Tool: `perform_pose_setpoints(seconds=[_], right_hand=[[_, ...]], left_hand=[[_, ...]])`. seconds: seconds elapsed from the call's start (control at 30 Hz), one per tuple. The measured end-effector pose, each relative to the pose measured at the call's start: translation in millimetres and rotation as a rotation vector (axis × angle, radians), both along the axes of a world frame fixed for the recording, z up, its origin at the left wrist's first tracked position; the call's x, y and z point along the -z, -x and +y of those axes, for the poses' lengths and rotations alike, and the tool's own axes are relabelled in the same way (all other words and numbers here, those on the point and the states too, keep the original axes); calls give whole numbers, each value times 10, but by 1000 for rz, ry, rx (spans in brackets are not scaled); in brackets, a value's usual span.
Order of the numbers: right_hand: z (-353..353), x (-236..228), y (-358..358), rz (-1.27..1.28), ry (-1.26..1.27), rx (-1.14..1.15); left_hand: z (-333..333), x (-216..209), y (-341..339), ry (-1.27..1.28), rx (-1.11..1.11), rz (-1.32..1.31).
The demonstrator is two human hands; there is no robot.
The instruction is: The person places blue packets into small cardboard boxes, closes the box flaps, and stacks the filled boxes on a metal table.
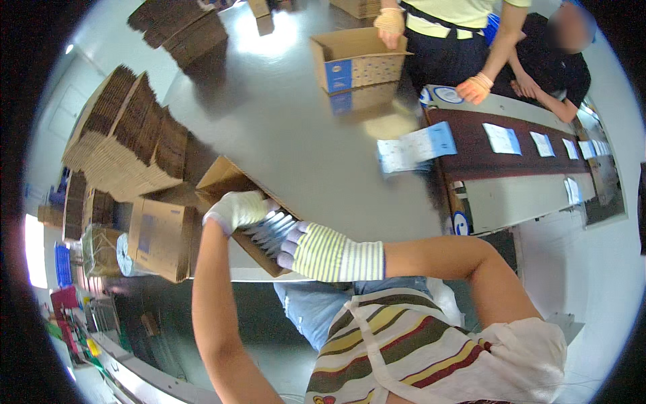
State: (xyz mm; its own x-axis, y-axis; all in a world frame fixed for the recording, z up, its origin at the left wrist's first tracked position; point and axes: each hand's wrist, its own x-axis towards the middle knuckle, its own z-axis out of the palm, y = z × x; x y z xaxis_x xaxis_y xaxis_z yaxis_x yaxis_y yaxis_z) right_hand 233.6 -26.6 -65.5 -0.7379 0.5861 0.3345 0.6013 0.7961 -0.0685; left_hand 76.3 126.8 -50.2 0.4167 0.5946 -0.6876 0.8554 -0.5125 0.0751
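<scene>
An open brown carton (220, 176) stands slantwise at the near edge of the grey table. Inside it a row of thin, shiny, silvery-blue packets (270, 231) stands on edge. My left hand (240, 210), in a pale knitted glove, reaches over the carton's left side with its fingers bent against the packets. From the right, my right hand (326, 252) in a yellow-green striped glove with greyish fingertips grips the row's other end. Its fingers curl at the carton's near right rim. The lower parts of the packets are hidden by the carton walls and my gloves.
Stacks of flattened cartons (128, 135) and a brown box (160, 237) stand left. A conveyor (471, 138) carries blue-white packets at right; some packets (412, 149) overhang its end. Across the table, a co-worker's gloved hand (389, 28) touches another open carton (367, 73). Another person sits beyond.
</scene>
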Motion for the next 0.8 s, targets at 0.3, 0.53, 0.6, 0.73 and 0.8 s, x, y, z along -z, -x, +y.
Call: perform_pose_setpoints(seconds=[0.3, 0.53, 0.6, 0.73, 0.8], right_hand=[[-86, -302, -146, 442, -114, -219], [431, -257, -2238, 59, 138, 219], [533, -490, -2803, 36, 302, 551], [590, -471, -3983, -312, 373, 749], [637, -557, -4033, -514, 576, 822]], left_hand=[[-227, 243, 34, -174, -23, -158], [-382, 101, -3, -288, -6, -287], [-443, 145, 48, -287, -27, -223], [-431, 174, -34, -308, 4, -189], [-432, 191, 60, -324, 23, -171]])
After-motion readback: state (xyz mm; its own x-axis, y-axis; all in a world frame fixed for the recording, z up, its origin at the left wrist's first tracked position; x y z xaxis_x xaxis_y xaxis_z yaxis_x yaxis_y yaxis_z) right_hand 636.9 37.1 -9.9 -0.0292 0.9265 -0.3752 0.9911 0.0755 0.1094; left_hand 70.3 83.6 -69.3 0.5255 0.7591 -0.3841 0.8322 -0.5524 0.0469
